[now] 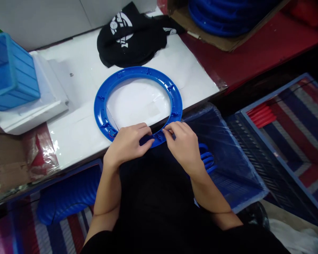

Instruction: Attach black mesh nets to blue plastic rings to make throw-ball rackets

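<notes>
A blue plastic ring (pixel 100 102) lies on the white tabletop, its open side up, with small posts and ribs in its channel. Its near edge juts toward my body. My left hand (pixel 132 143) grips that near edge, with fingers curled over it and the thumb a little apart from the fingertips. At the ring's near right, my right hand (pixel 182 143) has thumb and forefinger pinched together by the inner rim; what they hold is too small to make out. Thin wires (pixel 111 133) show in the channel just left of my left hand.
Black printed fabric pieces (pixel 137 38) lie behind the ring. A light blue bin (pixel 23 70) stands on white foam at left. Blue rings fill a cardboard box (pixel 228 44) at back right. Below the table are a plastic-lined crate (pixel 228 176) and another crate (pixel 254 130) with red parts.
</notes>
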Demonstrator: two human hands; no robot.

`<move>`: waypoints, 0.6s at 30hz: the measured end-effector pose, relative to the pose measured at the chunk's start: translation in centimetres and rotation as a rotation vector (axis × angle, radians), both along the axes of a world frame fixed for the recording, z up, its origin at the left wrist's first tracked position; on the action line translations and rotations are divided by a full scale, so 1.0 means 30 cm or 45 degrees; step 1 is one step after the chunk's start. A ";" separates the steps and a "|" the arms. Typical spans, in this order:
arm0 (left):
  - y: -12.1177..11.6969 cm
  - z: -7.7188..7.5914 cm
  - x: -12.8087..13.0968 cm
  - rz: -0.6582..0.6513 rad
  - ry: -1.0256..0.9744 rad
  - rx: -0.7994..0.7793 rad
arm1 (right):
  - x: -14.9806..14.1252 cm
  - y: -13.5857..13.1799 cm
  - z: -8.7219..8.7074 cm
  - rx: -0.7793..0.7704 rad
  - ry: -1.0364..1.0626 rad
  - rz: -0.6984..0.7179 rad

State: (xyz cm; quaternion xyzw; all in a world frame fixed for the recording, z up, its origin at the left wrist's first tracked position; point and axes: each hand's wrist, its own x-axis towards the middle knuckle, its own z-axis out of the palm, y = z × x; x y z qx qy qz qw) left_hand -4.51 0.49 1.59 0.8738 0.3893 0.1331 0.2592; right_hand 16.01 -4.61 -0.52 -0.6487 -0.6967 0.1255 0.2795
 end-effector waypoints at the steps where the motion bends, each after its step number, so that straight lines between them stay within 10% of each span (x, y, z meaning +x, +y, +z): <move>1: -0.003 0.005 0.009 -0.010 0.025 -0.004 | 0.002 0.001 0.004 -0.003 -0.036 0.011; 10: 0.006 -0.011 0.056 0.139 -0.009 -0.026 | -0.017 0.031 0.034 -0.083 -0.251 0.164; 18: 0.024 -0.022 0.009 0.241 -0.114 -0.134 | 0.056 0.081 0.091 -0.160 0.229 0.332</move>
